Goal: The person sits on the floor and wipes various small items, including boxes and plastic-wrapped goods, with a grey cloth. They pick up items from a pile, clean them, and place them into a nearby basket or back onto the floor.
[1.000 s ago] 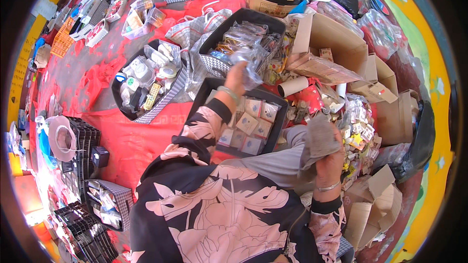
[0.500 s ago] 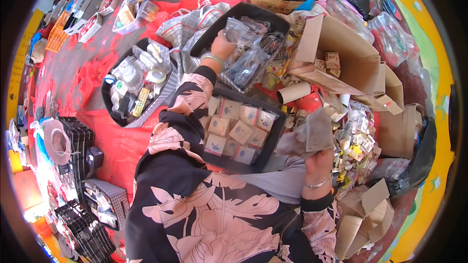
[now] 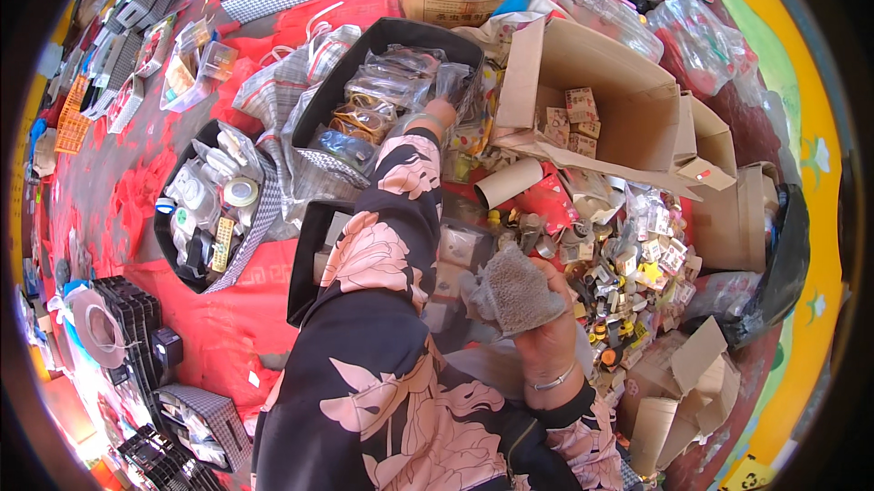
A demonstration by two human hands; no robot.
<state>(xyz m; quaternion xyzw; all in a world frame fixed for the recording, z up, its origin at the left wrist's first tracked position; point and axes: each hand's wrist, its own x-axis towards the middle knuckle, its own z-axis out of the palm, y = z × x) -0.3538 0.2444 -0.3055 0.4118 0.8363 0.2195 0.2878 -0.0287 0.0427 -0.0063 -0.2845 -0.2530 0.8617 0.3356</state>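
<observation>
My left hand [image 3: 439, 112] reaches to the right side of a black-lined basket [image 3: 314, 118]. Its fingers are closed on a clear plastic bag [image 3: 452, 81], though partly hidden. Several more clear bags [image 3: 387, 91] lie inside, some with what look like glasses in them. In my right hand [image 3: 549, 341] is a grey cloth [image 3: 519, 291], gripped at its right edge, above my lap. Below the basket stands a black tray [image 3: 305, 259] of small bagged square pieces [image 3: 458, 243], largely covered by my left sleeve.
At left sits an oval basket [image 3: 259, 241] of bagged items and a yellow remote control. An open cardboard box [image 3: 628, 68] with small boxes stands at the right, a cardboard tube [image 3: 508, 183] before it. Many small boxes and bottles [image 3: 628, 273] are heaped beside my right hand.
My left hand has moved from the left part of the basket to its right side, and my sleeve now covers much of the tray. The cloth in my right hand has shifted left. The view has turned slightly.
</observation>
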